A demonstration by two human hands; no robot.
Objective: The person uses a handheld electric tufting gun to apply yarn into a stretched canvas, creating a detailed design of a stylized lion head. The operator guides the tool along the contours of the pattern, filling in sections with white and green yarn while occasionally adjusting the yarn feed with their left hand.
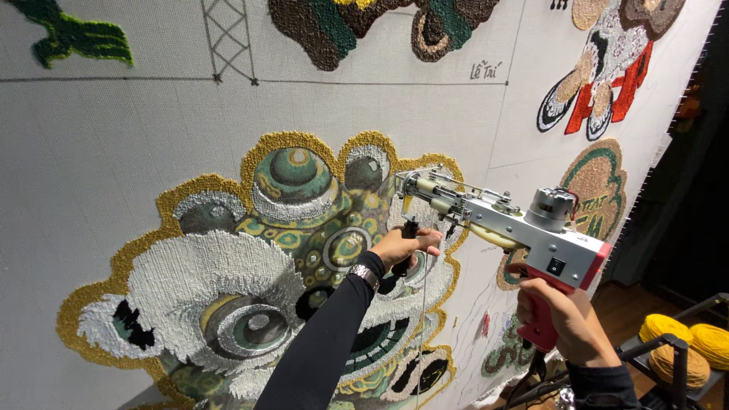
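Cloth (114,152) fills view, tufted lion face (250,288) across middle. Tufting gun (516,228) just off cloth, long axis running left toward it, needle end at lion's gold edge. My left hand (406,247) nearer cloth, fingers wrapped on front handle. My right hand (566,323) closed round red grip. Yarn cones (687,345) low right on rack.

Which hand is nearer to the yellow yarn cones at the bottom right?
Right. The right hand grips the red handle just left of the yarn cones; the left hand is farther left.
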